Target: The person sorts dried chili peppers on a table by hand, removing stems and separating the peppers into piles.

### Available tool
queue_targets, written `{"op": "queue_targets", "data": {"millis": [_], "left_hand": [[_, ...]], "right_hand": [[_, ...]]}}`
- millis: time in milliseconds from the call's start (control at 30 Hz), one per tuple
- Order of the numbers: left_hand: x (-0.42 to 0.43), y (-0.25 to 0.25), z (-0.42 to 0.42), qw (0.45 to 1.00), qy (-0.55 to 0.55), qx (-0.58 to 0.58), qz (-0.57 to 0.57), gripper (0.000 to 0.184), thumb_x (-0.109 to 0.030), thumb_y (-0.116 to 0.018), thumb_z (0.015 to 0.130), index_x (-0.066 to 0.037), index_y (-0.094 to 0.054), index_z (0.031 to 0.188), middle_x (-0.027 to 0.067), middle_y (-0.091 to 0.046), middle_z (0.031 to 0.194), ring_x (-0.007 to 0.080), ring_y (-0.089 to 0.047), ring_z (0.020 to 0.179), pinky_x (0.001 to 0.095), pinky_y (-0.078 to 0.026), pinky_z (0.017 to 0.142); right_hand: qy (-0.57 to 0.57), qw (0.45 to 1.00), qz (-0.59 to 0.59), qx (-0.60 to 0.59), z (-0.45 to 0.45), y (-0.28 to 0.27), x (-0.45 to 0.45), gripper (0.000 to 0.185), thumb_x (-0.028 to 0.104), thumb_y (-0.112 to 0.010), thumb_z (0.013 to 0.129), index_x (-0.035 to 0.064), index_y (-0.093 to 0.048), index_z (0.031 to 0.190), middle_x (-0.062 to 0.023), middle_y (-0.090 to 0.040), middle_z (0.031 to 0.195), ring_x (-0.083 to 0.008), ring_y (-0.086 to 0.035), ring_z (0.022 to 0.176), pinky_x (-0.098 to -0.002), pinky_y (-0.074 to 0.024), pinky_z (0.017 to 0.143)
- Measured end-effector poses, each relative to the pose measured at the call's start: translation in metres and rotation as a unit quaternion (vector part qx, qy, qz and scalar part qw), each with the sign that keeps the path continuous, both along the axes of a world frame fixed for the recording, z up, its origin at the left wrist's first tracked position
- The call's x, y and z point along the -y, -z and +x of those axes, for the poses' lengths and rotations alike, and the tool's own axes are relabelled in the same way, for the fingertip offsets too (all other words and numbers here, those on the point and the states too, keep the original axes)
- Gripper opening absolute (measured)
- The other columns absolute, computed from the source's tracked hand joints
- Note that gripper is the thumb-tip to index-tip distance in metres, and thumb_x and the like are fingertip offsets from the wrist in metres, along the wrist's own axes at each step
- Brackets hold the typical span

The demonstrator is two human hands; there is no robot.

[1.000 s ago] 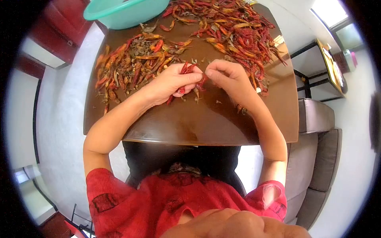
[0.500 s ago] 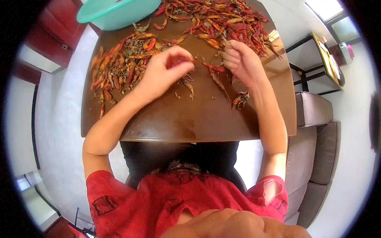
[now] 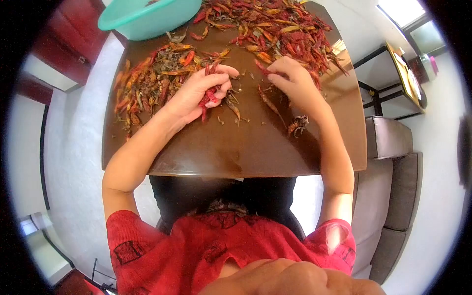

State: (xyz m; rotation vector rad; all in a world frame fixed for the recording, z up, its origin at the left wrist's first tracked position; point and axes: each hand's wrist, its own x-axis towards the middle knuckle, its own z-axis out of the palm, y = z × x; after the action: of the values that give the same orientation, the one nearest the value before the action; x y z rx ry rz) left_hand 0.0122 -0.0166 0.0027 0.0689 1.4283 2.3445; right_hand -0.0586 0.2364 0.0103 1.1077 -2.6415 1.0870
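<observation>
Several dried red chilies [image 3: 210,93] are wrapped in my left hand [image 3: 199,88], their ends poking out above and below the fingers. My right hand [image 3: 296,81] pinches one dried red chili [image 3: 261,67], which points up and left from the fingertips. Beside the left hand lies a pile of orange and brown dried chilies [image 3: 147,88] mixed with dry leaves. A larger pile of mostly red dried chilies [image 3: 290,37] spreads just beyond my right hand. Between the hands are a loose long chili [image 3: 270,105] and small stem bits.
A turquoise plastic basin [image 3: 147,22] stands at the table's far left corner. The brown table [image 3: 236,152] ends close to my lap. A curled dried chili clump [image 3: 298,125] lies near my right wrist. To the right are a grey sofa [image 3: 388,187] and a small side table [image 3: 405,73].
My left hand has turned so the red chilies in it show. My right hand has shifted slightly down and left, and a red chili now shows at its fingertips.
</observation>
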Motion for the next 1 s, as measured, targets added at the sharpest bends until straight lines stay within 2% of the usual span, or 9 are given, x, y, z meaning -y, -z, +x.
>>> {"op": "queue_targets", "data": {"millis": [100,167,367,533,600,733,867,933,1000], "left_hand": [[-0.002,0.0,0.001,1.0,-0.006,-0.005,-0.001,0.031,-0.018,-0.056,0.096,-0.002,-0.057,0.123,-0.0034,-0.052,0.073,0.0031,-0.046,0.061,0.0176,-0.032,0.046],[-0.002,0.002,0.001,1.0,0.001,-0.017,-0.011,0.041,-0.023,-0.058,0.097,-0.002,-0.052,0.132,-0.0038,-0.05,0.074,0.0032,-0.045,0.064,0.016,-0.033,0.046],[-0.005,0.01,0.003,1.0,0.014,0.003,-0.009,0.022,-0.023,-0.058,0.097,-0.004,-0.063,0.107,-0.0022,-0.056,0.079,0.0034,-0.048,0.062,0.0176,-0.031,0.045],[0.004,0.007,-0.002,0.993,0.01,0.04,0.109,0.02,-0.026,-0.055,0.095,-0.006,-0.057,0.093,0.001,-0.055,0.08,0.0068,-0.046,0.061,0.019,-0.031,0.043],[0.006,0.007,-0.005,0.983,0.01,0.074,0.167,0.017,-0.025,-0.052,0.092,-0.008,-0.052,0.089,0.0023,-0.052,0.079,0.0095,-0.044,0.061,0.0193,-0.031,0.041],[0.011,0.009,-0.007,0.97,0.019,0.114,0.216,0.015,-0.021,-0.053,0.091,-0.006,-0.056,0.092,0.0059,-0.058,0.081,0.011,-0.046,0.059,0.021,-0.032,0.041],[0.01,0.01,-0.006,0.976,0.016,0.112,0.188,0.013,-0.019,-0.053,0.09,-0.006,-0.056,0.093,0.0063,-0.06,0.082,0.0097,-0.045,0.057,0.0206,-0.032,0.04],[0.011,0.013,-0.007,0.975,0.048,0.099,0.194,0.012,-0.016,-0.053,0.091,-0.006,-0.056,0.095,0.0064,-0.06,0.083,0.0082,-0.045,0.056,0.0205,-0.032,0.039],[0.009,0.012,-0.005,0.979,0.039,0.089,0.178,0.011,-0.016,-0.052,0.091,-0.006,-0.056,0.095,0.0064,-0.06,0.083,0.0078,-0.044,0.056,0.0206,-0.032,0.039]], "right_hand": [[-0.047,0.943,-0.144,0.297,0.009,-0.013,0.004,0.019,0.02,-0.064,0.09,0.0022,-0.067,0.096,-0.0039,-0.067,0.091,-0.0126,-0.06,0.082,-0.0281,-0.0471,0.072],[-0.066,0.81,-0.255,0.524,0.02,-0.013,0.013,0.018,0.023,-0.062,0.093,0.0057,-0.065,0.096,0.0001,-0.067,0.083,-0.0076,-0.059,0.072,-0.0219,-0.0453,0.064],[-0.064,0.835,-0.21,0.505,0.04,-0.017,0.033,0.02,0.026,-0.061,0.094,0.0064,-0.065,0.091,-0.0002,-0.066,0.074,-0.0068,-0.057,0.062,-0.0201,-0.0432,0.057],[0.02,0.984,0.039,0.173,0.023,-0.024,0.001,0.031,0.031,-0.063,0.09,0.0026,-0.067,0.079,-0.0108,-0.065,0.065,-0.0246,-0.062,0.062,-0.0342,-0.0466,0.056],[0.051,0.957,0.257,0.127,0.038,-0.044,-0.001,0.03,0.033,-0.067,0.082,0.0031,-0.068,0.083,-0.0194,-0.065,0.074,-0.0387,-0.064,0.077,-0.0451,-0.0509,0.069],[0.017,0.937,0.347,0.028,0.049,-0.027,-0.001,0.028,0.03,-0.067,0.079,0.0033,-0.068,0.085,-0.0205,-0.066,0.08,-0.0372,-0.066,0.083,-0.0468,-0.0523,0.074],[0.01,0.94,0.341,0.001,0.043,-0.021,0.002,0.023,0.025,-0.066,0.081,0.0031,-0.067,0.086,-0.0198,-0.066,0.08,-0.0354,-0.066,0.079,-0.0443,-0.0524,0.073],[-0.046,0.98,0.079,0.178,0.037,-0.021,0.002,0.022,0.019,-0.06,0.089,0.0013,-0.058,0.076,-0.0068,-0.062,0.068,-0.0184,-0.06,0.063,-0.0332,-0.0466,0.06],[-0.051,0.96,0.04,0.273,0.035,-0.031,0.005,0.021,0.02,-0.059,0.091,0.0027,-0.06,0.08,-0.0052,-0.063,0.069,-0.0145,-0.057,0.06,-0.0286,-0.0448,0.057]]}}
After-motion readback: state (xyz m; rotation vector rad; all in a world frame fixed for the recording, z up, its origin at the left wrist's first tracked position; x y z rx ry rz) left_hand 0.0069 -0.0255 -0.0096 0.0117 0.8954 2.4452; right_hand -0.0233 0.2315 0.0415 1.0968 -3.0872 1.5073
